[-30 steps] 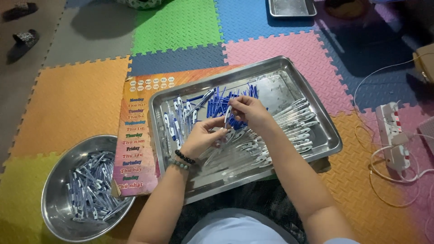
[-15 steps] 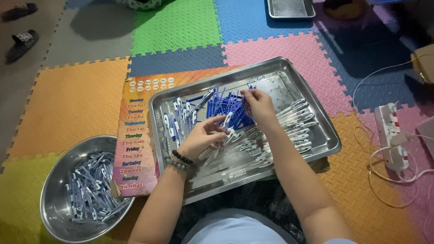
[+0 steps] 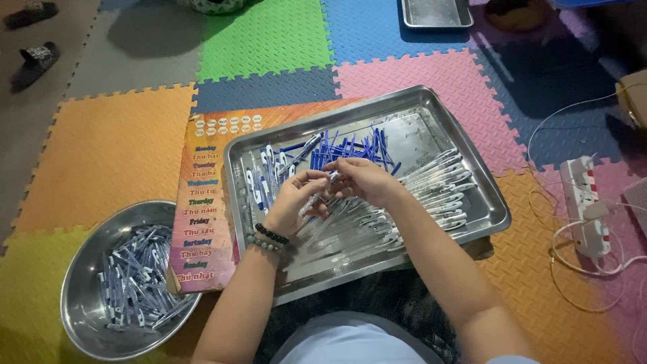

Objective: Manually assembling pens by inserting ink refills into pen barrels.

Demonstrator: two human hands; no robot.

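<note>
From where I watch, my left hand (image 3: 296,199) and my right hand (image 3: 360,178) meet fingertip to fingertip above the middle of the steel tray (image 3: 482,222), both pinched together on one small pen part (image 3: 331,176) held just clear of the tray floor; it is too small for me to make out more than a pale sliver with a touch of blue. The tray sits on the foam mats and holds three sorts of stock: a loose heap of blue pen pieces (image 3: 350,147) at its far side, rows of clear pen barrels (image 3: 441,185) along its right and near parts, and a few white-and-blue pens (image 3: 259,178) at its left end. To the left, well apart from the tray, a round steel bowl (image 3: 81,296) lies heaped with assembled pens (image 3: 138,276). A colourful printed board (image 3: 202,202) lies partly under the tray's left edge. A second, smaller tray (image 3: 437,12) rests at the far edge.
</note>
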